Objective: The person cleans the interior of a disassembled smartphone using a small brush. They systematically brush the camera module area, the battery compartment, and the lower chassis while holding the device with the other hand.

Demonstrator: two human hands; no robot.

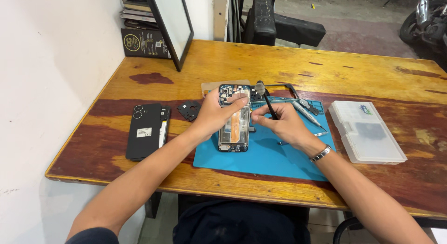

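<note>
hands: left [215,114] gripping opened glossy phone [234,125], right [281,123] pinching slim black screwdriver [266,98], over blue rubbery mat [279,155].

Worn glossy wooden table [298,62], matt blue rubbery mat [279,158]

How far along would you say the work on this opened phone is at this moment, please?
Done: the back cover is off and lies left of the blue mat, with a small black inner plate beside it. In hand: the left hand steadies the open phone while the right hand works a screwdriver at its edge. Left: the phone remains open, unassembled.
</note>
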